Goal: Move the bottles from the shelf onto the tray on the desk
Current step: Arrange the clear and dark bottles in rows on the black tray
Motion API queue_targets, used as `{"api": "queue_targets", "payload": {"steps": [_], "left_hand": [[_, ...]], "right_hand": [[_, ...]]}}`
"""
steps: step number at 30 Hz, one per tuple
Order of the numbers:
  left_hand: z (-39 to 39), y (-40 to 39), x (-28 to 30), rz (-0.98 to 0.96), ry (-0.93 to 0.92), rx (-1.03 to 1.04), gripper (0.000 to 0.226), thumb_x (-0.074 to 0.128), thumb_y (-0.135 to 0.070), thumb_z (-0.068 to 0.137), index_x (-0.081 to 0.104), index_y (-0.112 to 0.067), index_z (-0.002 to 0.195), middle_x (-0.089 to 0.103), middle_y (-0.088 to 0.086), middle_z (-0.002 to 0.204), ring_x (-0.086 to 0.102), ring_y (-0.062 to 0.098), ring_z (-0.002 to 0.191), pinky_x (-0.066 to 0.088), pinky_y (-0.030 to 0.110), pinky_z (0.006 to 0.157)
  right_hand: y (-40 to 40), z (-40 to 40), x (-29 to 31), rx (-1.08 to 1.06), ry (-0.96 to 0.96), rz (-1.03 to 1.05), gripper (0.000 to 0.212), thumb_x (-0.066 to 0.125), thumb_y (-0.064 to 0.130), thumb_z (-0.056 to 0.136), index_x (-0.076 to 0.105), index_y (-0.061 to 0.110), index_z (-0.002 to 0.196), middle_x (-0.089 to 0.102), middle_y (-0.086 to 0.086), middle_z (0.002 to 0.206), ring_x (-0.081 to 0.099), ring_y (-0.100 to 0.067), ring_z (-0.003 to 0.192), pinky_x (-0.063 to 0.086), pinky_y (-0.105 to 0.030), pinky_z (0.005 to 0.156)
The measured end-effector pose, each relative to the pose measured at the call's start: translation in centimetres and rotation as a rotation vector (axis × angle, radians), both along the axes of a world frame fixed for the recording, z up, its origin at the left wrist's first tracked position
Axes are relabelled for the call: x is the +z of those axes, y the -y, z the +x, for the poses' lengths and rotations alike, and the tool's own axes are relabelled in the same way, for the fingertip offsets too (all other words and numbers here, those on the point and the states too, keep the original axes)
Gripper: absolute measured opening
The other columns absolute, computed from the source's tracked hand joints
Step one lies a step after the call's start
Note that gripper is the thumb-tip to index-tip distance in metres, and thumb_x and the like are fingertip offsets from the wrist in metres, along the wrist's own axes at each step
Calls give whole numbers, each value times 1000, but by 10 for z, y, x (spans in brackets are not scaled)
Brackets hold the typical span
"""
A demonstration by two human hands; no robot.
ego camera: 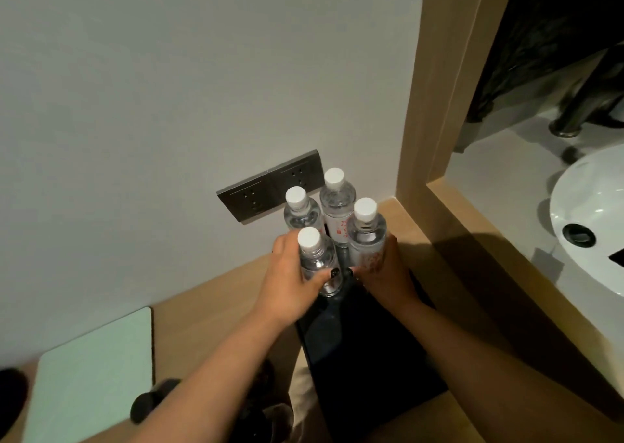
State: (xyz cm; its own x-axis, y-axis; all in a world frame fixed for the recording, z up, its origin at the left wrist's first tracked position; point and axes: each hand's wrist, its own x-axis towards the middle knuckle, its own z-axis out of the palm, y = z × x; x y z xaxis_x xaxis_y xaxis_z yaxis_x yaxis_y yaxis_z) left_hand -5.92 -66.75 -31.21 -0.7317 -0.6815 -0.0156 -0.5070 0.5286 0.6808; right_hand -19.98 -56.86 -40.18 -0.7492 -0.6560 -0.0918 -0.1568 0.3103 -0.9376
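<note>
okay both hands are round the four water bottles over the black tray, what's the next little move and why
Probably let go and draw both hands back. The four bottles appear upright together at the far end of the tray, with the left hand and right hand cupping the front two.

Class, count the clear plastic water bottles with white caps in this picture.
4, clustered at the black tray's far end: near-left, near-right, far-left, far-right. None appears hidden.

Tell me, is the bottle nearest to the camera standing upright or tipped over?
Upright. The nearest bottle has its white cap on top, like the three others, while the left hand grips its side.
</note>
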Motion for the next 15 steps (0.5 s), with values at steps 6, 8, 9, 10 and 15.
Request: {"api": "queue_targets", "payload": {"steps": [6, 8, 9, 10, 15], "left_hand": [[-2, 1, -8, -4, -61, 9, 61, 77, -20, 75, 44, -22, 126, 40, -8, 116, 38, 7, 113, 32, 20, 93], [-2, 2, -9, -1, -67, 7, 60, 76, -20, 76, 44, -21, 127, 40, -7, 116, 39, 8, 114, 34, 21, 94], [-1, 2, -9, 5, -68, 6, 60, 76, -20, 76, 44, -21, 127, 40, -7, 116, 39, 8, 114, 35, 22, 96], [-1, 3, -9, 9, -70, 5, 59, 76, -20, 77, 44, -20, 127, 40, -7, 116, 39, 9, 115, 36, 23, 97], [0, 3, -8, 26, -59, 7, 61, 75, -20, 77, 42, -20, 128, 38, -7, 117, 38, 9, 116, 37, 29, 102]], "right_hand": [[0, -2, 1, 90, -90, 29, 31, 76, 9, 76, 61, 21, 101, 59, 16, 87, 57, 10, 84, 41, -3, 73], [3, -2, 0, 96, -85, 44, 34, 76, 17, 77, 61, 21, 107, 61, 11, 96, 57, 1, 89, 44, -12, 76], [5, -2, -1, 93, -75, 42, 33, 76, 20, 76, 60, 25, 105, 63, 9, 99, 59, -2, 91, 46, -15, 77], [7, -2, 0, 84, -76, 52, 30, 76, 24, 76, 61, 27, 101, 66, 9, 101, 61, -3, 93, 49, -18, 77], [12, -2, -7, 55, -53, 132, 36, 75, 39, 68, 64, 25, 99, 70, 10, 96, 66, -3, 91, 51, -15, 71]]}}
